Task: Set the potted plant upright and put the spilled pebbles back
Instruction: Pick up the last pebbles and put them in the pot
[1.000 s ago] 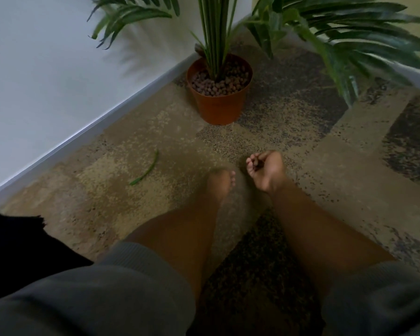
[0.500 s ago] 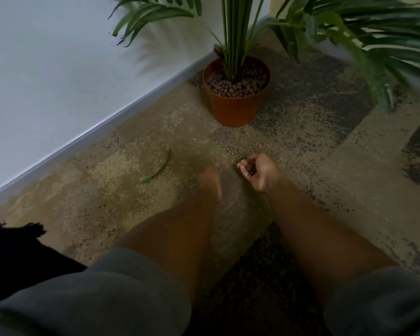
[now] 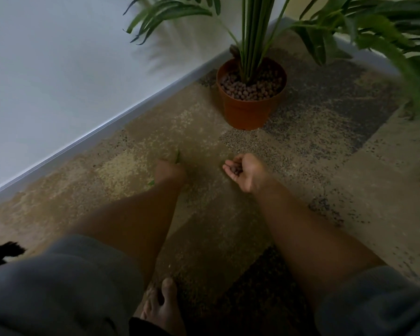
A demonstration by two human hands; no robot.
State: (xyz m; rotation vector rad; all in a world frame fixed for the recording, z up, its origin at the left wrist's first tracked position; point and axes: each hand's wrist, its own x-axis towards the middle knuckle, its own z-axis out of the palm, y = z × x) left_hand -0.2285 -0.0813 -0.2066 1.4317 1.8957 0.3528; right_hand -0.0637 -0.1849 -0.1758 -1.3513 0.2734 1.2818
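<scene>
The orange pot (image 3: 246,112) stands upright on the carpet in the room's corner, with green palm stems (image 3: 252,37) rising from it and brown pebbles (image 3: 249,89) filling its top. My right hand (image 3: 244,172) is cupped palm-up in front of the pot, holding a few brown pebbles (image 3: 235,169). To its left, my left hand (image 3: 169,171) is down on the carpet, its fingers closed over a loose green leaf (image 3: 178,156) whose ends stick out on both sides.
A white wall with a grey skirting board (image 3: 102,132) runs along the left. Palm fronds (image 3: 398,44) hang over the right side. My bare foot (image 3: 164,309) rests at the bottom centre on patterned carpet (image 3: 325,180).
My left hand moved left onto the green leaf and closed over it. My right hand opened from a curl into a cup with pebbles showing. The view shifted, bringing the pot nearer.
</scene>
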